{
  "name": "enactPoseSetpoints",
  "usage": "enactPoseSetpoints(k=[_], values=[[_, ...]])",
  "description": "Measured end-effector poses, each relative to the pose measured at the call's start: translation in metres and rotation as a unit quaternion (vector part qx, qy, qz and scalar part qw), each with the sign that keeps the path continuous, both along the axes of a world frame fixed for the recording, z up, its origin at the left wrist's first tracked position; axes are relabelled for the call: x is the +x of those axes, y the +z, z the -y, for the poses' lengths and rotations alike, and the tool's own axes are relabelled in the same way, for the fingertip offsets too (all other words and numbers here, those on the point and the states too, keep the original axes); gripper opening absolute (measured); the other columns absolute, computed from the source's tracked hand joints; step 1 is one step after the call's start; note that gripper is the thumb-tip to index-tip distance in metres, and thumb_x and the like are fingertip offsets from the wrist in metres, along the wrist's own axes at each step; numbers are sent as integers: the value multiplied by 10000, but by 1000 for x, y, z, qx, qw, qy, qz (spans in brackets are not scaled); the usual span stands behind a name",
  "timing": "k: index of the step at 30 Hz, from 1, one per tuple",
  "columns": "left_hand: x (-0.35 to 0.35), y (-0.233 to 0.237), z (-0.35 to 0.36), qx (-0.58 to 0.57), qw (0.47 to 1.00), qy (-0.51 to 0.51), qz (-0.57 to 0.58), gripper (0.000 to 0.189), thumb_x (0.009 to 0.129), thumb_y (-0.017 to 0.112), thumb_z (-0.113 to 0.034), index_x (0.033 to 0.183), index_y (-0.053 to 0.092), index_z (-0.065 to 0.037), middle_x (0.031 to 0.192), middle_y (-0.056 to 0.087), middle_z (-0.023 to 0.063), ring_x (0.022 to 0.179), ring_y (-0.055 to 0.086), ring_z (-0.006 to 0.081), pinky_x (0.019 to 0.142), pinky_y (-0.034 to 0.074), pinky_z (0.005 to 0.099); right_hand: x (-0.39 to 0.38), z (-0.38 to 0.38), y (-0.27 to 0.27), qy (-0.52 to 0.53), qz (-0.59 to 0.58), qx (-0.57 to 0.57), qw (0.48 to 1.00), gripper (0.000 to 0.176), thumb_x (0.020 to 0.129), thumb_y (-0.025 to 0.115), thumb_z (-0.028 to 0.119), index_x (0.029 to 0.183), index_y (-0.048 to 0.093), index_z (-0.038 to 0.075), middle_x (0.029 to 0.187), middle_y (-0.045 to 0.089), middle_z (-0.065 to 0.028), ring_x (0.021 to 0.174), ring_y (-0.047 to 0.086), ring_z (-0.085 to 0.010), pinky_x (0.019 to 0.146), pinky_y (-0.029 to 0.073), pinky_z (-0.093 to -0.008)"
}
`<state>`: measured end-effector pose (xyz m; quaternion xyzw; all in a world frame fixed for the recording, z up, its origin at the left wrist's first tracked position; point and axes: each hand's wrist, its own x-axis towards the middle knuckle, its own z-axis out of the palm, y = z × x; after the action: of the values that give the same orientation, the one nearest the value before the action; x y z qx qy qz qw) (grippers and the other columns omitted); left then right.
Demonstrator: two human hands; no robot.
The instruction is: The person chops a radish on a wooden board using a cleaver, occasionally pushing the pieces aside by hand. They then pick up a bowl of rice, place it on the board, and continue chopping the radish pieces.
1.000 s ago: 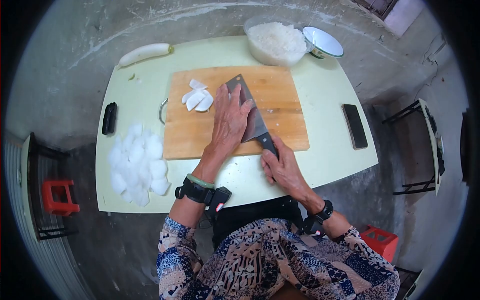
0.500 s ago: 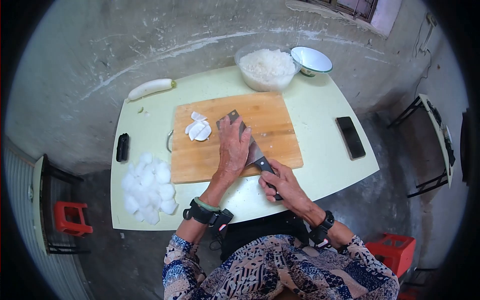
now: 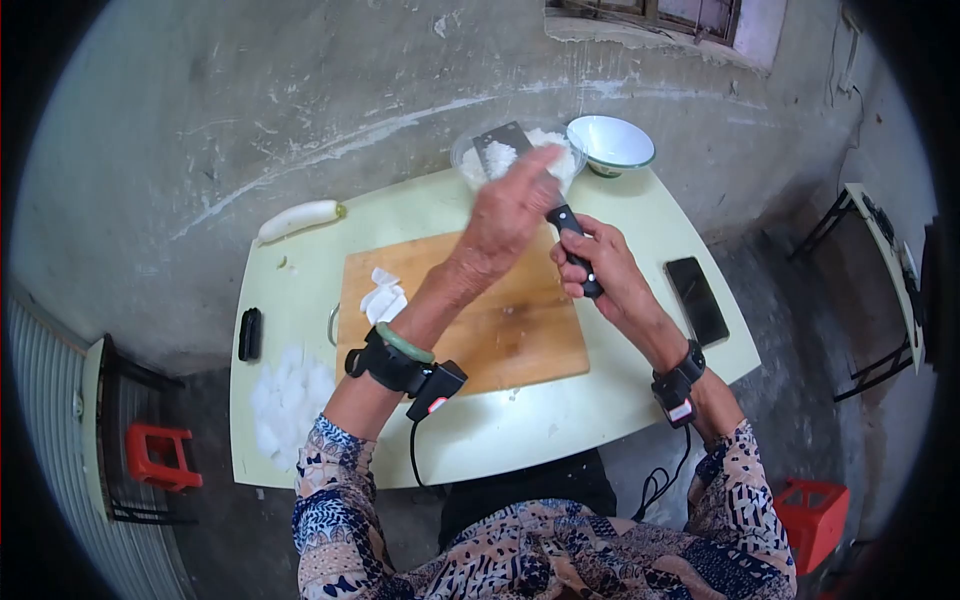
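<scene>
My right hand [image 3: 605,265] is closed around the black handle of a cleaver [image 3: 575,250], its blade tilted over the clear bowl [image 3: 468,180] of shredded white radish [image 3: 553,143]. White shreds show on the blade. Slightly blurred, my left hand [image 3: 508,215] reaches across the lower blade with fingers stretched out, hiding part of it. Below my hands lies the wooden cutting board [image 3: 520,330], with a few white radish slices [image 3: 383,298] at its left side, partly behind my left forearm.
A whole white radish [image 3: 300,220] lies at the back left, above a small black object [image 3: 250,333]. Piled radish slices [image 3: 285,405] sit at the front left. An enamel bowl [image 3: 612,145] stands back right, a phone [image 3: 697,300] nearer. Red stools [image 3: 163,455] flank the table [image 3: 480,440].
Both hands have moved up and away from the board, carrying the cleaver over the clear bowl. White shreds now show on the blade. The view has shifted slightly.
</scene>
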<state>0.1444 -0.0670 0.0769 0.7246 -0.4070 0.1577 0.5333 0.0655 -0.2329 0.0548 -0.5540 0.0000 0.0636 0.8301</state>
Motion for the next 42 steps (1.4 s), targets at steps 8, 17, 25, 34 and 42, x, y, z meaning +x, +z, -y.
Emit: enactPoseSetpoints(k=[8, 17, 25, 34, 42], values=[[78, -19, 50, 197, 974, -106, 43, 580, 1109, 389, -417, 1535, 439, -25, 1581, 434, 229, 1399, 504, 354, 1173, 401, 411, 62, 46, -8, -10, -10, 51, 999, 99, 1049, 504, 95, 1110, 508, 16, 842, 539, -45, 571, 436, -46, 475, 398, -221], [158, -25, 61, 175, 981, -61, -52, 565, 1105, 439, -412, 1497, 489, -9, 1455, 592, 192, 1385, 530, 283, 1177, 377, 365, 40, 99, -5, -3, -41, 47, 998, 182, 1046, 513, 94, 1194, 480, -8, 846, 551, -51, 570, 423, -40, 470, 380, -209], [190, -13, 52, -85, 975, -45, -200, 567, 1100, 472, -426, 1518, 486, -43, 1429, 598, 165, 1331, 556, 257, 1160, 396, 399, 3, 112, 1, -138, 110, -364, 915, 446, 997, 578, 65, 1429, 492, -7, 780, 579, -44, 624, 512, -116, 579, 485, -289], [141, 37, 46, 190, 980, -53, 19, 657, 1110, 335, -534, 1527, 473, -45, 1566, 510, 81, 1473, 424, 287, 1239, 276, 483, 27, 118, -6, -150, 401, -780, 457, 813, 756, 671, -45, 1530, 486, 121, 922, 513, -56, 756, 546, -203, 644, 456, -370], [96, 20, 65, 398, 906, -82, 119, 699, 1072, 213, -637, 1559, 468, -207, 1674, 340, 33, 1589, 130, 360, 1257, 84, 643, 44, 112, 6, -162, 450, -792, 380, 690, 808, 664, 31, 1477, 522, 116, 892, 500, -56, 735, 551, -182, 597, 472, -346]])
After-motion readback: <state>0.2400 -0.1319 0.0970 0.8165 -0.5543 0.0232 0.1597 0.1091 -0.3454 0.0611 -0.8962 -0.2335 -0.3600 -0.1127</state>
